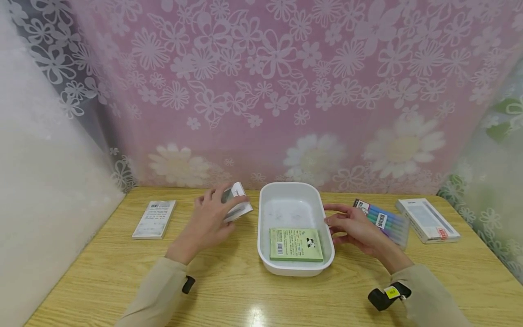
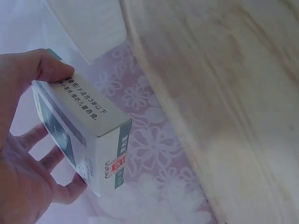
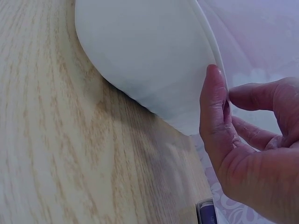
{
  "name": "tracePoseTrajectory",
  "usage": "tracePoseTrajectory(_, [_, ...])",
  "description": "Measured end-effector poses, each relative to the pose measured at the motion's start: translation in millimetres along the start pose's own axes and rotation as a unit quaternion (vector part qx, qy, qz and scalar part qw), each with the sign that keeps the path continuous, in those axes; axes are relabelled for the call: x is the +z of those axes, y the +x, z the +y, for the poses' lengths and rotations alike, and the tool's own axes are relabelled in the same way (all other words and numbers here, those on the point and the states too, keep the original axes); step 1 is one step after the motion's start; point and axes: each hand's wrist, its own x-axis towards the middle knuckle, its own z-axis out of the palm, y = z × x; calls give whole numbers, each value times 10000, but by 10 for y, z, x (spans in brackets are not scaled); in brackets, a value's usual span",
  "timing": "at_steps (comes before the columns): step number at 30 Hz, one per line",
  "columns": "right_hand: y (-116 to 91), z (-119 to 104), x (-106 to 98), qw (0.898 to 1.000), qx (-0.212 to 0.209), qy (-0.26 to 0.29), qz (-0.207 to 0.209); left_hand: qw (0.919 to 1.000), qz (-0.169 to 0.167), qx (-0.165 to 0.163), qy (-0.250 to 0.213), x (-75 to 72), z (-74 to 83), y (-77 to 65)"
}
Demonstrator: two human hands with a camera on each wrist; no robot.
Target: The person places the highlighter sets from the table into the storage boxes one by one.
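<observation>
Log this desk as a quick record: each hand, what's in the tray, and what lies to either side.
Left hand: holds a small white-and-teal box, tilted
Right hand: holds the white tray at its rim
In tray: green packet with a panda picture, at the end nearest the person
Left side: pale box
Right side: clear pack of coloured pens, then a white box with a red sticker
Surface: wood-grain table

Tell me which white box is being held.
The white box gripped in the left hand; the left-end box and the right-end box both lie flat on the table.
</observation>
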Motion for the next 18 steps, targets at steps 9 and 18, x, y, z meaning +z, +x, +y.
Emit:
tracePoseTrajectory(9, [-2, -3, -1, 10000, -11, 47, -28, 9996, 80, 246, -77, -62, 114, 103])
tracePoseTrajectory(18, [-5, -7, -1, 10000, -32, 53, -43, 9992, 97, 369, -119, -79, 193, 204])
